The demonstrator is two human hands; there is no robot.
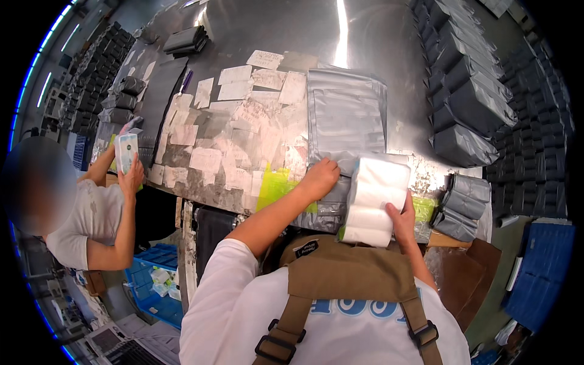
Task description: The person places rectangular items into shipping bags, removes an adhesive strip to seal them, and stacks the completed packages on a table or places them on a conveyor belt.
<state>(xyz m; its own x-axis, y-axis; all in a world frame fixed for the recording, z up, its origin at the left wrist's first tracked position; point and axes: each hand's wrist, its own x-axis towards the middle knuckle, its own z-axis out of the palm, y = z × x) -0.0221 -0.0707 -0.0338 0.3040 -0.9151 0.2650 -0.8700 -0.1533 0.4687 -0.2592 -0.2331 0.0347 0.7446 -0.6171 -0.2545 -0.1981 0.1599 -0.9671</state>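
Observation:
My right hand (pixel 402 220) holds a white pack of soft rolls (pixel 375 201) at the near edge of the metal table (pixel 267 30). My left hand (pixel 319 178) is closed on the lower edge of a flat grey plastic mailer bag (pixel 344 115) that lies on the table just left of the white pack. The mailer sits on a small stack of the same bags. A yellow-green sheet (pixel 273 185) lies under my left wrist.
Torn white label backings (pixel 231 121) cover the table's middle. Filled grey mailer parcels (pixel 468 109) are piled at right, with smaller ones (pixel 459 204) near my right hand. At left, another person (pixel 91 213) holds a light packet (pixel 126 152). Blue crates (pixel 155 274) stand below.

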